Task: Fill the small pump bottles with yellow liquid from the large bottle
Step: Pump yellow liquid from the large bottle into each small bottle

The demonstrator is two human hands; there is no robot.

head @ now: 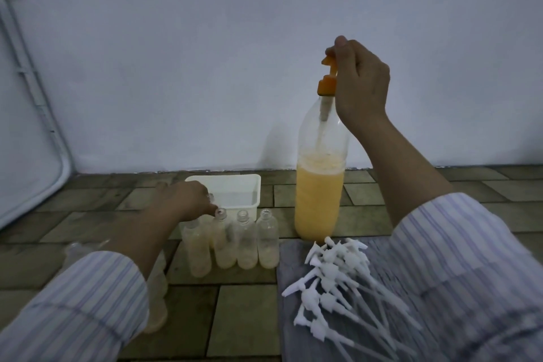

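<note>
Pump tops (338,282): white heap with long dip tubes, lying on a grey cloth (293,314) at the near right of the tiled floor (244,311), under the right striped sleeve (464,258).
Near-left bottles: several more small bottles (157,303) with a pale yellow fill stand under the left forearm, mostly hidden by it.
Small pump bottles (245,241): a row of clear, uncapped bottles stands upright mid-floor, each with pale yellow liquid in the lower part, just left of the large bottle.
Left hand (185,200): reaches over the left end of that row, fingers curled down at one bottle's neck; blurred, so whether it grips the neck cannot be told.
White tub (235,185): rectangular, just behind the row, towards the wall.
Large bottle (321,173): clear, upright to the right of the row and tub, yellow liquid about halfway up.
Orange pump (327,79): sits on the large bottle's neck, its tube going down inside.
Right hand (361,82): raised above the large bottle, fingers and thumb closed on the orange pump's head.
Wall (205,67): pale, at the far edge of the floor.
</note>
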